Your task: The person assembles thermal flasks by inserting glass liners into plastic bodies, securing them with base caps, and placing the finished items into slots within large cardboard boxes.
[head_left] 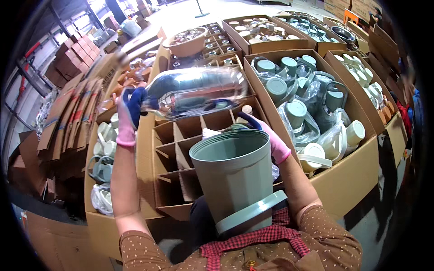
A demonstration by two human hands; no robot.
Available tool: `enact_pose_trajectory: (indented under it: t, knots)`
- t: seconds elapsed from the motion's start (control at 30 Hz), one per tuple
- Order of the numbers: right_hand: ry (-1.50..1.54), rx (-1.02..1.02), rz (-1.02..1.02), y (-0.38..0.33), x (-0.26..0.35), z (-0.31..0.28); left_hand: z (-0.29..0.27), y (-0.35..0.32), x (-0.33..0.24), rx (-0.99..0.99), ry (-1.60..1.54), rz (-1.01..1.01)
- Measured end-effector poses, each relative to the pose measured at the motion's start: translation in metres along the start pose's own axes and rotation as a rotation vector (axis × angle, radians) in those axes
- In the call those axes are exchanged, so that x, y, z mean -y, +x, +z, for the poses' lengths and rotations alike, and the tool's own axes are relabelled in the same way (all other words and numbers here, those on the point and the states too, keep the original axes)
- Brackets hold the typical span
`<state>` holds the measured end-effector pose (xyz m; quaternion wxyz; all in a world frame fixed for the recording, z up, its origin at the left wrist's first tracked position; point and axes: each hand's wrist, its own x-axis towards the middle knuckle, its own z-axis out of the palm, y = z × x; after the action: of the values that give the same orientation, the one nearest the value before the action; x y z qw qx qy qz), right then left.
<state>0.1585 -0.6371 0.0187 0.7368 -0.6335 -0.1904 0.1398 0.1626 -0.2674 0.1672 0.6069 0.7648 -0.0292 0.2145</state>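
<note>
My left hand (132,106), in a pink and navy glove, is closed on the left end of a clear bottle-shaped container (199,90). The container lies sideways in the air above a divided cardboard box (165,131) and is blurred by motion. My right hand (271,137), gloved alike, curls behind the rim of a tall green bucket (233,174), beside a green ribbed piece (239,127). Most of its fingers are hidden, so its grip is unclear. The bucket stands upright in front of my body, with a pale green lid (251,212) tilted against its near side.
Right of the divided box, a large carton (339,167) holds clear pitchers with green lids, some bagged. Cream and green parts (106,140) fill a narrow box on the left. A pinkish tub (185,45) sits on the far boxes. Flattened cardboard (68,117) leans at far left.
</note>
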Motion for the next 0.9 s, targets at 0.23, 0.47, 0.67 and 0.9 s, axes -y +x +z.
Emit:
enact_pose_trajectory:
  t: [0.23, 0.47, 0.67, 0.9]
  knots:
    - [-0.061, 0.032, -0.136, -0.015, 0.142, -0.035, 0.034, -0.074, -0.055, 0.356, 0.027, 0.444]
    - [-0.599, 0.308, -0.189, -0.047, 0.25, -0.002, 0.055, -0.079, -0.097, 0.462, -0.348, 0.334]
    - [-0.685, 0.433, -0.007, -0.081, 0.222, 0.041, 0.041, -0.154, -0.035, 0.173, -0.161, 0.41]
    - [-1.24, 0.28, -0.298, -0.101, 0.202, 0.046, 0.03, -0.136, -0.083, 0.441, -0.586, -0.344]
